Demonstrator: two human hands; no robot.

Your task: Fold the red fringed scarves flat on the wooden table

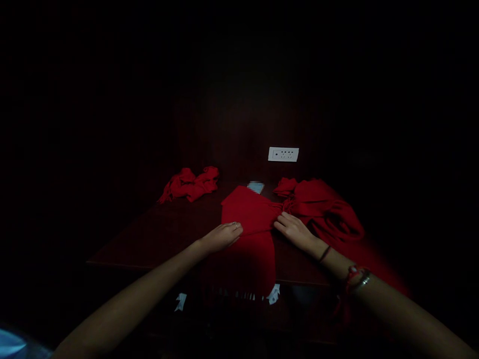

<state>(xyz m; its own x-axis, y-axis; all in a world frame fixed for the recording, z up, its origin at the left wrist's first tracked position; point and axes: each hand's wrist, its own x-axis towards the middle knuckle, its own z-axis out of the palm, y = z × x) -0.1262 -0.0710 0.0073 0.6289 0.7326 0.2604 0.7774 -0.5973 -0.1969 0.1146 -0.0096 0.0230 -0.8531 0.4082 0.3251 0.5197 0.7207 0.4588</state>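
A red fringed scarf (249,212) lies across the middle of the dark table, partly folded, with its fringed end hanging over the front edge. My left hand (224,234) pinches the scarf at its left side; a ring shows on one finger. At the right side, my right hand (294,229) has its fingers closed on the same cloth, close to some fringe. Just beyond my right hand sits a larger heap of red cloth (322,204), loosely bunched. My fingertips are partly hidden in the folds.
A smaller crumpled red fringed cloth (192,184) rests at the back left of the table (149,239). Behind the scarf is a pale, blurred patch (256,187). A white socket plate (283,154) is on the wall. White paper pieces (180,301) show below the front edge. Surroundings are very dark.
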